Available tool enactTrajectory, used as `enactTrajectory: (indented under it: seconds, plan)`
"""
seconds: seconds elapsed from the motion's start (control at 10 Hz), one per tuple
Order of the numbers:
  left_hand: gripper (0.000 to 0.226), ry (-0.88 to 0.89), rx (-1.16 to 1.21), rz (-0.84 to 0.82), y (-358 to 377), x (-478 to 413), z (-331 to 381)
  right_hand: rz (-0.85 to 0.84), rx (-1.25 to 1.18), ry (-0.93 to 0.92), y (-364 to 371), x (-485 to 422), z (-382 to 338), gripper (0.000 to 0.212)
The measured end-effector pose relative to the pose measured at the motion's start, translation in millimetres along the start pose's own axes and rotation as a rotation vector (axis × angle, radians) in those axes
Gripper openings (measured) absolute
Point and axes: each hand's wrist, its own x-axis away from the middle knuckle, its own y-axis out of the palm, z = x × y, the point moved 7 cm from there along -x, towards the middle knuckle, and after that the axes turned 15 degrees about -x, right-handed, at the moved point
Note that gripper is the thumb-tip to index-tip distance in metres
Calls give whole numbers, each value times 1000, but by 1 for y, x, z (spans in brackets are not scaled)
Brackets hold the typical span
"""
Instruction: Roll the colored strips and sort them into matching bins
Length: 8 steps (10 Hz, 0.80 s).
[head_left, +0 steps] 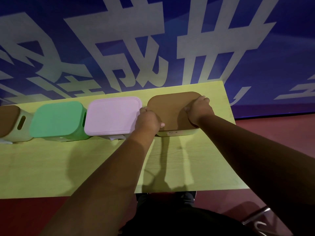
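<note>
Several lidded bins stand in a row at the back of the wooden table (85, 167). At the right is a bin with a brown lid (172, 108). My left hand (148, 119) grips that lid's left edge, fingers curled over the rim and thumb on top. Over the lid's right edge my right hand (200, 109) curls its fingers in the same way. Left of it sit a pink-lidded bin (112, 114), a green bin (58, 119) and another brown-lidded bin (8, 120) cut off by the frame's left edge. No colored strips are in view.
A blue wall with large pale characters (153, 40) rises right behind the table. Red floor (272, 133) lies to the right and below the front edge. A chair's metal frame (257, 217) shows at the bottom right. White paper (116, 137) pokes out under the pink bin.
</note>
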Motion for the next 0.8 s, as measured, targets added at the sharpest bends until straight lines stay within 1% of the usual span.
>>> enactTrajectory:
  seconds: [0.1, 0.2, 0.3, 0.4, 0.5, 0.6, 0.7, 0.8]
  plan:
    - [118, 32, 45, -57, 7, 3, -1, 32, 4, -16, -1, 2, 0, 92]
    - [117, 14, 87, -61, 5, 0, -1, 62, 19, -36, -2, 4, 0, 88]
    - [113, 4, 63, -47, 3, -1, -2, 73, -9, -22, -2, 5, 1, 88]
    - [105, 21, 51, -15, 6, -2, -2, 96, -18, 3, -1, 5, 2, 89]
    - [81, 65, 56, 45, -1, 6, -5, 93, -15, 37, -4, 6, -2, 84]
    - [51, 57, 96, 59, -4, 8, -10, 92, -19, 79, -8, 9, -6, 81]
    - [28, 16, 180, 37, -16, 19, -18, 99, 37, 92, -16, 17, -21, 74]
    - [34, 77, 287, 101, -52, 29, -14, 52, -19, -18, -32, 28, -59, 52]
